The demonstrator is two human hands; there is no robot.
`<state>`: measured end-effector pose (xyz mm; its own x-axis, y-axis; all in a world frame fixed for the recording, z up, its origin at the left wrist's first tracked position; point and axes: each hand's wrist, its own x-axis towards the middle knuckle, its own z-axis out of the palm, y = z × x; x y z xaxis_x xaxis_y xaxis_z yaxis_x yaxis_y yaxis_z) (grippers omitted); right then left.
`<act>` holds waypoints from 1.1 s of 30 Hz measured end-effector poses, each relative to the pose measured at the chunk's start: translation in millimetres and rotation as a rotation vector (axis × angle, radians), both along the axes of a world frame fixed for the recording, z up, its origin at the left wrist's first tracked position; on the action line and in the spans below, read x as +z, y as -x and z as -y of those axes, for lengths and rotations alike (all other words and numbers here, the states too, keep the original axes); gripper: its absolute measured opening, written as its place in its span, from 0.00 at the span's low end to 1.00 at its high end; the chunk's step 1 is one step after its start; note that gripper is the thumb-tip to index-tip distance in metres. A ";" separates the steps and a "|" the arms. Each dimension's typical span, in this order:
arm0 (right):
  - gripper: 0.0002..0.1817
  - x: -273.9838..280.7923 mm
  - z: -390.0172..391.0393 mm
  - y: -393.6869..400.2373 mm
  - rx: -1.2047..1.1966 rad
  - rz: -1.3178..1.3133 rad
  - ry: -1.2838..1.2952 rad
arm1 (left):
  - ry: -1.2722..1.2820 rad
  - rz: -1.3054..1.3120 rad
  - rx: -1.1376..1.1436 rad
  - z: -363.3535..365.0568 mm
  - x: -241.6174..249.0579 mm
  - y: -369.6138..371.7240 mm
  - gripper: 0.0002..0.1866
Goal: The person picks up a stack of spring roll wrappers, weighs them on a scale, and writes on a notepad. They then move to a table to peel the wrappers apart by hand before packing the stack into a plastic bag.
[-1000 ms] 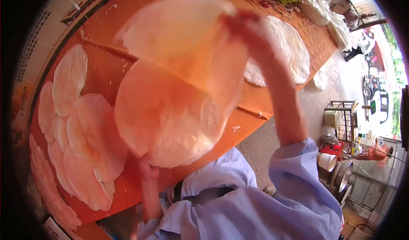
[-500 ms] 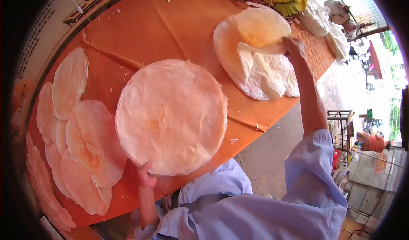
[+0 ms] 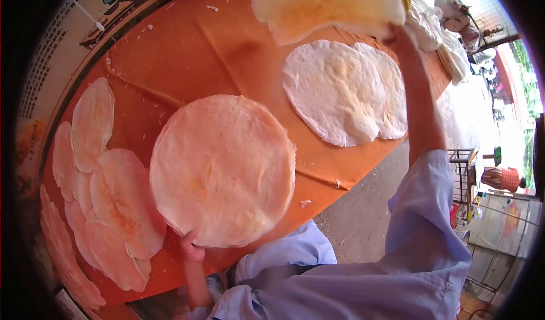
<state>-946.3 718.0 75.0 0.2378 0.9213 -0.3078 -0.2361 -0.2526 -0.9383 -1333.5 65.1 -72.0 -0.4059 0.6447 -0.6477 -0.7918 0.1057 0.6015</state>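
My right hand (image 3: 401, 39), somewhat blurred, is closed on the edge of a thin round flatbread (image 3: 323, 7), raised and tilted at the top of the view. Below it, several pale flatbreads (image 3: 335, 93) overlap on the orange table covering (image 3: 187, 53). In front of me lies a large round stack of thin flatbreads (image 3: 224, 166). My left hand (image 3: 193, 248) grips the stack's near edge; some of its fingers are hidden.
More flatbreads (image 3: 122, 198) lie overlapping at the left, beside another pile (image 3: 65, 252) along the table's edge. White cloth bundles (image 3: 423, 24) sit at the far right corner. A metal wire rack (image 3: 461, 172) stands beyond the table, to the right.
My right hand has lifted the flatbread off the far pile and up, uncovering paler flatbreads beneath. My left hand stays at the stack's edge. The view has shifted slightly.
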 end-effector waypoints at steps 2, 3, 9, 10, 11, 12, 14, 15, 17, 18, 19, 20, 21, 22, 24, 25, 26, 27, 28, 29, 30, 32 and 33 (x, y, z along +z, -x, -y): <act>0.10 -119.5 -29.5 -66.1 0.129 0.036 0.136 | -0.010 -0.041 0.008 3.7 -8.5 2.6 0.39; 0.06 -136.3 11.6 -54.4 0.190 -0.125 0.121 | -0.011 -0.049 0.008 2.7 -8.2 1.8 0.39; 0.04 -180.0 61.8 -59.7 0.106 0.062 0.304 | 0.031 0.018 -0.014 -3.1 6.9 -0.5 0.41; 0.04 -164.6 58.6 -54.0 0.107 0.147 0.217 | 0.021 0.007 -0.009 -4.2 6.1 -0.8 0.41; 0.06 -163.7 41.1 -70.4 0.273 0.526 0.098 | 0.011 -0.004 -0.005 -5.0 5.0 -0.8 0.41; 0.11 -109.0 67.9 -29.3 0.224 0.850 -0.097 | 0.015 -0.008 -0.008 -4.3 3.8 -0.1 0.41; 0.18 -78.0 88.5 1.1 0.188 1.559 -0.690 | 0.023 -0.014 -0.008 -2.2 1.1 0.7 0.41; 0.19 -73.7 92.4 5.0 0.416 1.535 -0.814 | 0.019 -0.008 -0.012 -2.4 0.8 1.0 0.41; 0.19 -82.9 95.0 5.1 0.797 1.729 -1.090 | 0.013 0.001 -0.011 -1.0 1.6 1.6 0.41; 0.17 -85.9 101.6 4.2 0.950 1.728 -1.055 | 0.010 -0.016 -0.005 -0.8 0.5 1.9 0.41; 0.14 -80.4 109.9 6.7 1.033 1.801 -1.023 | 0.008 -0.030 0.000 -0.4 -1.4 1.7 0.41; 0.12 -72.7 113.9 8.8 1.118 1.874 -0.986 | 0.007 -0.042 0.004 0.5 -3.8 0.5 0.40; 0.10 -68.9 106.9 6.2 1.076 1.724 -0.958 | 0.009 -0.039 0.007 2.6 -6.6 0.8 0.40; 0.09 -65.9 93.2 0.5 1.031 1.577 -0.926 | 0.011 -0.037 0.008 5.3 -9.9 3.1 0.40; 0.08 -63.5 63.7 -2.3 0.723 1.262 -0.761 | 0.023 -0.035 0.010 10.4 -14.5 5.9 0.40; 0.12 -60.1 48.3 -3.5 0.553 0.984 -0.589 | 0.033 -0.033 0.011 12.3 -15.3 6.8 0.39; 0.16 -57.3 33.7 -6.1 0.383 0.705 -0.420 | 0.039 -0.034 0.012 11.6 -16.4 6.9 0.39; 0.17 -63.8 23.7 -14.0 0.297 0.710 -0.360 | 0.034 -0.037 0.012 9.2 -16.1 6.0 0.39; 0.19 -79.6 15.2 -27.7 0.214 0.712 -0.299 | 0.029 -0.041 0.015 7.7 -14.9 5.2 0.39; 0.20 -101.5 4.7 -45.1 0.133 0.713 -0.236 | 0.027 -0.044 0.018 7.5 -12.9 4.1 0.39; 0.20 -141.2 -14.7 -69.9 0.101 0.680 -0.131 | 0.026 -0.031 0.014 6.3 -10.0 3.1 0.39; 0.18 -233.8 -37.7 -127.5 0.189 0.087 0.019 | 0.024 -0.004 0.012 3.9 -4.1 1.7 0.39; 0.17 -212.1 -5.8 -107.4 0.092 0.259 0.081 | 0.046 -0.016 0.018 5.5 -4.0 1.8 0.40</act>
<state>-838.9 723.9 -137.1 0.2347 0.9177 -0.3206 0.0366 -0.3380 -0.9404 -1335.2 59.5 -76.0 -0.4272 0.6069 -0.6702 -0.7844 0.1197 0.6085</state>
